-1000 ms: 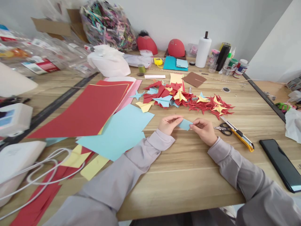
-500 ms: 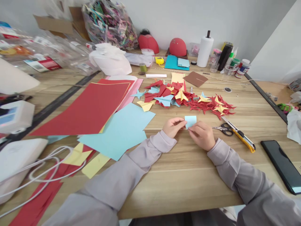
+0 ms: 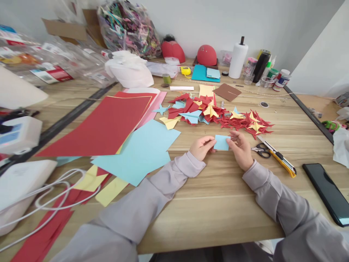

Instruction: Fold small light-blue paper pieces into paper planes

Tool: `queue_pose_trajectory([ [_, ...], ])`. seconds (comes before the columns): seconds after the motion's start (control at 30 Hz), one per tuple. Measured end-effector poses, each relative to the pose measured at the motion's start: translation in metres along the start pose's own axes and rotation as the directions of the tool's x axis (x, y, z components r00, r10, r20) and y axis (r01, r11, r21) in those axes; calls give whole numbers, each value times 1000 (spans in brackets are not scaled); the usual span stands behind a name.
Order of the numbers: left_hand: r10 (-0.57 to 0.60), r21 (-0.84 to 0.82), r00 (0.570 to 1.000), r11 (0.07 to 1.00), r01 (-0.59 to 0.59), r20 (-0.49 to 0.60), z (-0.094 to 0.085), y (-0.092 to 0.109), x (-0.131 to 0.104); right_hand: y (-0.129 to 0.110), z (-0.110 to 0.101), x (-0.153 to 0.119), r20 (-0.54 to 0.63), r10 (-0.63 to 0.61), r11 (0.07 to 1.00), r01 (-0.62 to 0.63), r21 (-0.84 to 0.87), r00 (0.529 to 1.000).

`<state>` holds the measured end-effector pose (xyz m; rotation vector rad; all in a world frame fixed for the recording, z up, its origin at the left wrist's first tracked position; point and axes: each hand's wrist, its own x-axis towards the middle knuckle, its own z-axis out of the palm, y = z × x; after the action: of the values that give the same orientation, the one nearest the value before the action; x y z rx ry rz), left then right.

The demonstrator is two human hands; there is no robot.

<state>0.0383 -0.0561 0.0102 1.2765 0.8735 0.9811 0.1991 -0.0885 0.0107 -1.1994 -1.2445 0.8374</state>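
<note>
A small light-blue piece of paper (image 3: pixel 221 142) is held up between my two hands, a little above the table. My left hand (image 3: pixel 201 147) pinches its left edge between thumb and fingers. At its right edge, my right hand (image 3: pixel 241 151) grips the paper with thumb and index finger. Just beyond the hands lies a heap of red folded paper pieces (image 3: pixel 188 104), with yellow and blue ones among them. Black-handled scissors (image 3: pixel 262 150) and a yellow utility knife (image 3: pixel 280 160) rest right of my right hand.
Large red sheets (image 3: pixel 100 125) and light-blue sheets (image 3: pixel 136 149) lie to the left. A white cable (image 3: pixel 65 185) curls over paper strips at front left. At right is a black phone (image 3: pixel 327 193). Bottles and jars, including a white bottle (image 3: pixel 238 61), stand along the back.
My right hand has shifted slightly right and its grip has moved to the paper's right edge. More of the blue paper shows, spread wider between my hands.
</note>
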Motion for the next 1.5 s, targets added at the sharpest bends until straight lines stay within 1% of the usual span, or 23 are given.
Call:
queue_pose_trajectory([
  [0.1,12,15,1000,1000,-12,-8,0,-1,0,0,-1,1,82,70,997,-71,11,994],
  [0.17,11,19,1000,1000,-10,-28,1,-2,0,-1,-1,1,101,99,995,-99,-1,990],
  [0.23,16,12,999,1000,-16,-48,1,-4,1,-2,-2,0,84,113,993,-114,10,990],
  [0.4,73,22,995,997,-71,-72,-1,-14,5,-3,-1,1,70,128,990,-131,43,989],
  [0.5,102,68,993,993,-99,-51,-3,-16,5,-3,0,2,78,145,986,-150,75,986],
  [0.67,156,118,988,981,-152,-20,-5,-12,4,-1,-1,3,72,156,983,-162,85,985],
  [0.77,140,105,990,985,-135,-35,-5,-10,4,-1,-2,3,78,154,983,-161,87,985],
  [0.93,49,17,995,999,-48,-83,-3,-8,5,-1,-2,3,84,161,979,-170,116,983],
  [1.07,48,-17,994,999,-49,-100,-2,-4,4,-2,-2,3,86,162,979,-171,113,983],
  [1.17,37,-32,996,999,-40,-84,-2,-2,3,-1,-2,3,82,159,980,-167,105,984],
  [1.33,-18,-82,998,997,13,-64,-4,-1,1,3,-3,4,50,163,977,-168,133,985],
  [1.4,-14,-107,999,994,10,-45,-4,-2,1,4,-4,5,43,170,974,-175,143,984],
  [1.5,-2,-129,1000,992,1,-9,-4,-3,2,3,-4,5,67,169,974,-177,143,983],
])
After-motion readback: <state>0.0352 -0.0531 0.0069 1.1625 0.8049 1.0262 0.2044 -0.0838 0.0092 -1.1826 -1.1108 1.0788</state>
